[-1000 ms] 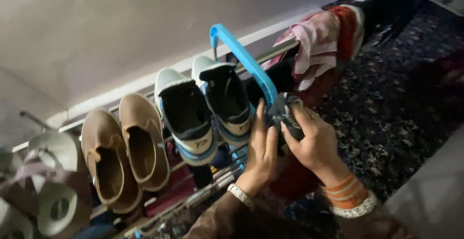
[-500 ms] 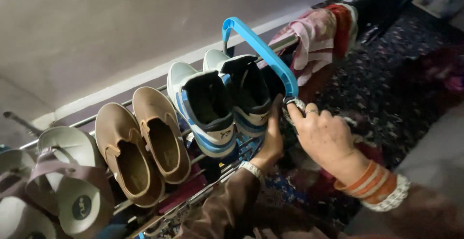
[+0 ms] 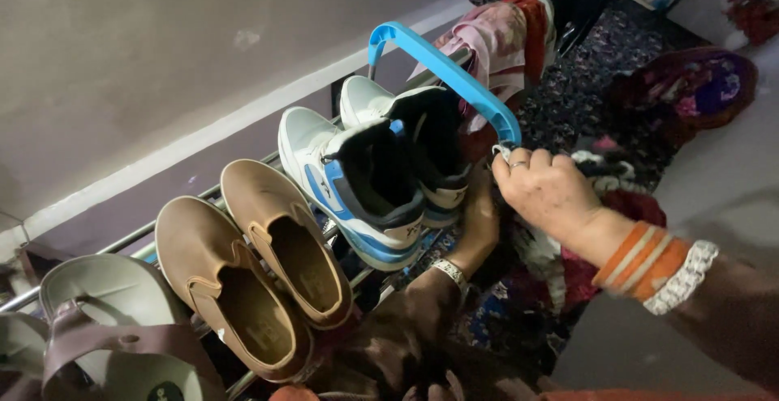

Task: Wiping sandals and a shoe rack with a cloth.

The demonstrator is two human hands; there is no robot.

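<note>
— Cloth [image 3: 505,153]: we see our right hand [image 3: 545,191] clenched on it against the blue frame [image 3: 442,68], pressed to wipe.
— Left hand [image 3: 479,222]?
— Beside the sneakers [image 3: 381,174], steadying; grip hidden, cannot tell.

Two brown slip-on shoes [image 3: 251,271], two white-and-blue sneakers [image 3: 357,182]. Two sandals [image 3: 114,328] at least, partly cut off. One blue rack frame [image 3: 442,72], two hands [image 3: 548,194].

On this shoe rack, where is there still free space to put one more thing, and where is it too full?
The top rails are crowded: grey sandals, brown slip-ons and white-and-blue sneakers sit side by side. Past the blue end frame, cloths cover the rail. Bare room shows only on the patterned carpet, right of the right hand.
</note>
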